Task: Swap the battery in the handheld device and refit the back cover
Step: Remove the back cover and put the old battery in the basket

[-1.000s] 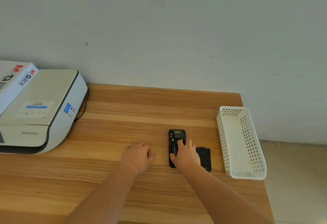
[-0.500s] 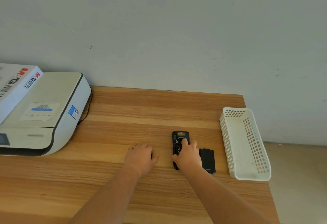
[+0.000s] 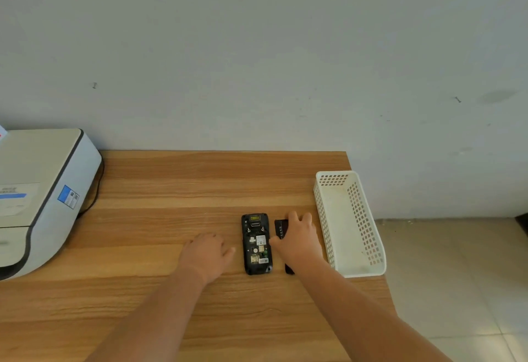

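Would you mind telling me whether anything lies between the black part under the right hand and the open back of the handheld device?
Nothing visible does. The black part under the right hand lies just right of the handheld device, with only bare table between them.

Bench (image 3: 177,184) runs up to wall behind. I see handheld device (image 3: 256,244) lying back-up near bench centre-right, long axis toward wall, battery bay exposed. My left hand (image 3: 206,256) lies on bench just left of device. My right hand (image 3: 297,240) lies just right of device, over flat part (image 3: 280,229) on bench; cannot tell battery from cover. Basket (image 3: 354,247) stands at bench right edge, beyond right hand. Printer (image 3: 43,190) sits far left, well apart from device, cable (image 3: 95,196) trailing on its right side.
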The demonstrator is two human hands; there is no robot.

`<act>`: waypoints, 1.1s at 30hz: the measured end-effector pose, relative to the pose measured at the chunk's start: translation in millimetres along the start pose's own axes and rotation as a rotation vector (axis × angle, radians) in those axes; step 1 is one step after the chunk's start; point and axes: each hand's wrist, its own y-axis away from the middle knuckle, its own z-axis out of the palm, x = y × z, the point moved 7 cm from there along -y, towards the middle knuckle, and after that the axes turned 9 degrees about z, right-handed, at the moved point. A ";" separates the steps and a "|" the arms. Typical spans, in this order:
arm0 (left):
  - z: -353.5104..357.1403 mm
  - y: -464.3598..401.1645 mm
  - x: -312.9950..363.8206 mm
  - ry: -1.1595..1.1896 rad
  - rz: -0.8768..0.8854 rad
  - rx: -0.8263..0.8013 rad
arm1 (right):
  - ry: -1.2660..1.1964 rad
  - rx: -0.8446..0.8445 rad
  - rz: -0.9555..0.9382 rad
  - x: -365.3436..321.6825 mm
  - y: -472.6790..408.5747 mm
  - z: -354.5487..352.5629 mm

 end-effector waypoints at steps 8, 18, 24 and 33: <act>0.5 -10.7 23.0 -0.011 -0.007 0.013 | -0.031 0.167 0.058 46.9 -23.1 -72.2; 3.3 -10.9 39.1 0.006 -0.063 0.029 | -0.016 0.126 0.092 96.4 -43.1 -80.5; 12.3 -7.4 40.6 -0.017 -0.106 0.009 | 0.059 0.065 0.111 118.7 -57.2 -63.5; 23.5 -5.3 40.2 -0.012 -0.144 -0.011 | 0.149 -0.040 0.082 132.0 -74.5 -38.2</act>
